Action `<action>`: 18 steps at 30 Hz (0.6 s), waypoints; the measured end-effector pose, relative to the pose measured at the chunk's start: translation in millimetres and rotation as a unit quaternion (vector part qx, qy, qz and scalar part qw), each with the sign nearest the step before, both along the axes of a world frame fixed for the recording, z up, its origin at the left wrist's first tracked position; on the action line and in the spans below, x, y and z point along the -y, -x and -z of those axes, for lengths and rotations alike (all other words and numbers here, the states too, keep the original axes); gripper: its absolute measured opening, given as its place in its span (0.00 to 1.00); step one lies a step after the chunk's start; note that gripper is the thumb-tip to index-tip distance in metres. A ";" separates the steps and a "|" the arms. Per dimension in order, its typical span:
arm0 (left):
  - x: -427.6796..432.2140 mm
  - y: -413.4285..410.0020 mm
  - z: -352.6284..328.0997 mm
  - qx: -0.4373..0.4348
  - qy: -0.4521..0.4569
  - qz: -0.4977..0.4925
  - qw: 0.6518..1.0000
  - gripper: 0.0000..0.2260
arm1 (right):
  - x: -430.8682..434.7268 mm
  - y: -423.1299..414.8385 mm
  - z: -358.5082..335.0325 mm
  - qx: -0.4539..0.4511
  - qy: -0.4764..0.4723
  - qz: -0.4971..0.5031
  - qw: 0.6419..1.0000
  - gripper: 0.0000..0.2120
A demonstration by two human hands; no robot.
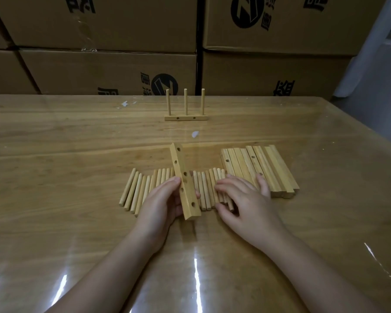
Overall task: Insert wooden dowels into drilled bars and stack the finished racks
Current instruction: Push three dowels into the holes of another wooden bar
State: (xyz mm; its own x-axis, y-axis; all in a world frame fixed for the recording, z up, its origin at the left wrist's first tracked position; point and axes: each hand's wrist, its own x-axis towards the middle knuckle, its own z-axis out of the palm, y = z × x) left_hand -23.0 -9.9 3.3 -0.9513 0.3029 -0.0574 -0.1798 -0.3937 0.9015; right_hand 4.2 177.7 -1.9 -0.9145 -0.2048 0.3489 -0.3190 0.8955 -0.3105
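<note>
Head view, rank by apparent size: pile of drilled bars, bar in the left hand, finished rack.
1. pile of drilled bars
2. held bar
3. finished rack, though it stands farther away, so that last ranking is unsure.
</note>
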 end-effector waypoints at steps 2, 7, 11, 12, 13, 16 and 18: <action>0.8 0.5 1.2 0.014 -0.008 -0.010 1.000 0.19 | 2.3 -1.5 -0.8 -0.004 0.011 -0.017 1.000 0.20; 1.5 2.2 3.5 0.017 -0.002 -0.015 1.000 0.25 | -2.0 0.7 -0.8 0.034 -0.033 0.041 0.998 0.37; 2.0 3.0 4.2 0.019 -0.007 -0.012 1.000 0.26 | -8.0 3.7 1.0 0.062 -0.055 0.054 0.995 0.43; 1.8 3.0 4.3 0.022 -0.007 -0.010 1.000 0.25 | -10.5 4.5 0.7 0.060 -0.053 0.055 0.995 0.42; 2.1 2.8 4.1 0.024 -0.007 -0.009 1.000 0.25 | -13.2 5.4 -0.1 0.057 -0.052 0.057 0.995 0.40; 2.0 2.8 4.0 0.024 -0.002 -0.009 1.000 0.25 | -22.0 6.4 -2.9 0.043 -0.044 0.074 0.995 0.33; 1.5 2.7 4.4 0.024 0.000 -0.010 1.000 0.26 | -24.9 6.7 -4.1 0.030 -0.029 0.077 0.996 0.28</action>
